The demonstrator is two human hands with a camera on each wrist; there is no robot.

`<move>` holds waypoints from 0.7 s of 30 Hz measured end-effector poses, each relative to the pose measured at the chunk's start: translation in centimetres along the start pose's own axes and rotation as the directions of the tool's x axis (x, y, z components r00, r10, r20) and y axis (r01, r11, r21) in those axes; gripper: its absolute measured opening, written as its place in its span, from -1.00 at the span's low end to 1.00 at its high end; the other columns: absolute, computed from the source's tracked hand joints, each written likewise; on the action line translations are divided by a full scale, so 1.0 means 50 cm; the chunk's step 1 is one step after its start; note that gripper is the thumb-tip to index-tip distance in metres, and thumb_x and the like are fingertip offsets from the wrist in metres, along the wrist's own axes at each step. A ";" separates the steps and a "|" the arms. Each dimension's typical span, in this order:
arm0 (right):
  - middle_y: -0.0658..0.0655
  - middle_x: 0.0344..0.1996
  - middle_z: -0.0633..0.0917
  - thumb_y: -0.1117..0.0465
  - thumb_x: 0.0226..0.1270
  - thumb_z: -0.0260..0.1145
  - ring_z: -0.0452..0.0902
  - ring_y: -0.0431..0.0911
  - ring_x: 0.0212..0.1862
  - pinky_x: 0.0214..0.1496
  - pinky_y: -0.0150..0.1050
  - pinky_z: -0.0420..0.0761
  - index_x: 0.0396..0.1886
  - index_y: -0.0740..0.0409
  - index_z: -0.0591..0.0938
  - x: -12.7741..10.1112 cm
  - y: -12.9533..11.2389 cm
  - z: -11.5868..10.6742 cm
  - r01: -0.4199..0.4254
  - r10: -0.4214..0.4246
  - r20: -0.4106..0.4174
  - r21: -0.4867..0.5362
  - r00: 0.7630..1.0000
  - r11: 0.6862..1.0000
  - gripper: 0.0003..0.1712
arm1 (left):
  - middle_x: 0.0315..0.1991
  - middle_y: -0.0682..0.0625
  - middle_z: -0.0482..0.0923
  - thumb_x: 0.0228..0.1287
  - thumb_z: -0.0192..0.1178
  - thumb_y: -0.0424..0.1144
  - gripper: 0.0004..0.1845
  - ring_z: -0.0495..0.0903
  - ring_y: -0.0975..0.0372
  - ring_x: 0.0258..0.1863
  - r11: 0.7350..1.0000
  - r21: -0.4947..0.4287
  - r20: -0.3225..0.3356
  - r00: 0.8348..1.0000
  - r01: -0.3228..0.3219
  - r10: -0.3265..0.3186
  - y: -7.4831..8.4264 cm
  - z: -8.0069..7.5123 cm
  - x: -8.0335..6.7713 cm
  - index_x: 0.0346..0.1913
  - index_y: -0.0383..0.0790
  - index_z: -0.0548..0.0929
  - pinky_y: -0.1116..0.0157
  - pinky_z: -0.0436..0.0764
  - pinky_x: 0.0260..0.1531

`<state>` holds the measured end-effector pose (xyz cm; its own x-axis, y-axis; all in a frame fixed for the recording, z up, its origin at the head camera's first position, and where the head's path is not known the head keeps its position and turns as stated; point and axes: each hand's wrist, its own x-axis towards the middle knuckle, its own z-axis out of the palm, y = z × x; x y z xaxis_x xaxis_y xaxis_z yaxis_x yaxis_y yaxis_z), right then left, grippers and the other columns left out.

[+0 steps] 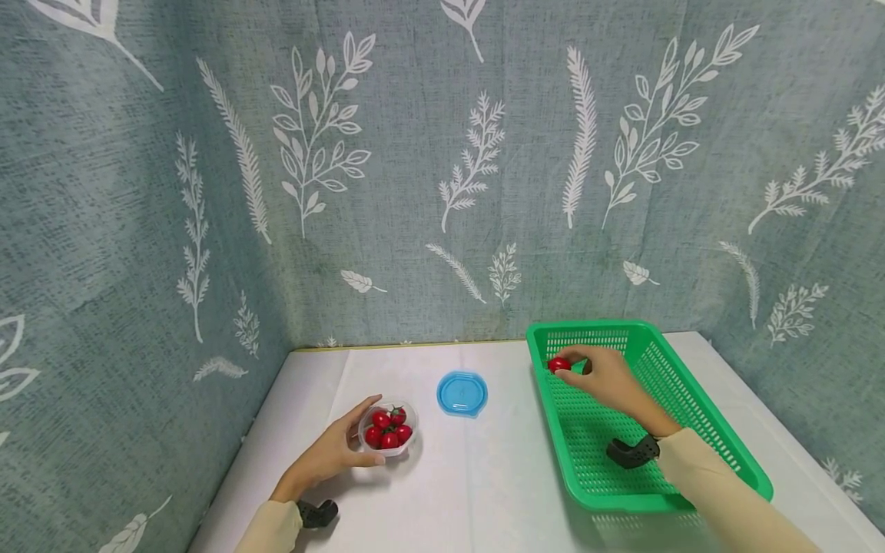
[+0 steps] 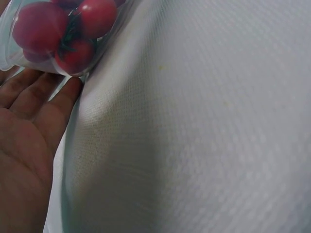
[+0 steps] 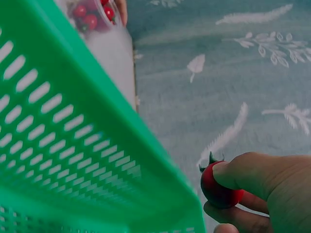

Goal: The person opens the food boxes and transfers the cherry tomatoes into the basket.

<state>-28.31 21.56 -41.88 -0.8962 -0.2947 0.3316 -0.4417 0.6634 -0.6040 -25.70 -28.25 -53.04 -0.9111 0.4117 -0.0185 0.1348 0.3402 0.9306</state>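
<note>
Head view: a person works at a white table [image 1: 484, 476] walled by blue-green leaf-print cloth [image 1: 429, 153].
Clear tub: a small round clear plastic tub [image 1: 388, 428] stands upright on the table's left half; several red cherry tomatoes [image 1: 389, 429] with green stalks lie heaped inside.
Lid: a blue lid [image 1: 462, 393] lies flat on the table, just beside the tub on its right and apart from it.
Basket: a green slotted plastic basket [image 1: 691, 399] sits on the right half, its long axis running from the near right corner toward the far wall; no fruit shows on its floor.
Left hand: the left hand [image 1: 330, 453] cups the tub from the left, thumb and fingers curved round its wall.
Right hand: the right hand [image 1: 608, 380] pinches one cherry tomato [image 1: 558, 365] between thumb and fingers.
Held tomato: it hangs over the basket's far left corner, close to the rim, not touching the floor.
Right wrist view: the tomato's green stalk [image 3: 212, 160] points up and away from the palm.
</note>
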 end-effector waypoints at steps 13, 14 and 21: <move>0.17 -0.18 0.77 0.20 0.35 0.48 0.61 -0.08 -0.34 -0.38 -0.22 0.58 0.02 0.26 0.75 -0.022 0.067 -0.048 -0.065 0.064 -0.018 -0.054 0.998 0.996 -0.69 | 0.62 -0.26 -0.01 0.12 0.59 -0.25 0.16 0.01 -0.17 0.58 1.000 -0.027 0.019 1.000 -0.008 0.009 0.000 0.001 0.000 0.67 -0.07 0.04 -0.07 0.25 0.42; 0.18 -0.18 0.77 0.21 0.35 0.48 0.63 -0.05 -0.30 -0.35 -0.20 0.59 0.01 0.27 0.75 -0.022 0.071 -0.052 -0.064 0.063 -0.020 -0.057 0.998 0.996 -0.69 | 0.62 -0.25 -0.01 0.12 0.59 -0.26 0.16 0.02 -0.17 0.58 1.000 -0.029 0.018 1.000 -0.005 0.006 0.000 0.001 0.000 0.67 -0.06 0.04 -0.07 0.24 0.43; 0.23 -0.17 0.77 0.21 0.37 0.46 0.70 0.14 -0.14 -0.27 -0.07 0.66 -0.02 0.30 0.74 -0.031 0.102 -0.070 -0.101 0.100 -0.013 -0.106 0.995 0.989 -0.71 | 0.63 -0.21 0.00 0.12 0.59 -0.25 0.17 0.03 -0.13 0.58 1.000 -0.022 0.013 1.000 0.011 -0.011 0.003 0.002 0.001 0.67 -0.05 0.02 -0.02 0.25 0.43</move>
<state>-29.02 27.81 -42.93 -0.9353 -0.2175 0.2792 -0.3420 0.7588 -0.5543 -25.68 -28.12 -52.93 -0.9073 0.4191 -0.0332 0.1163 0.3261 0.9382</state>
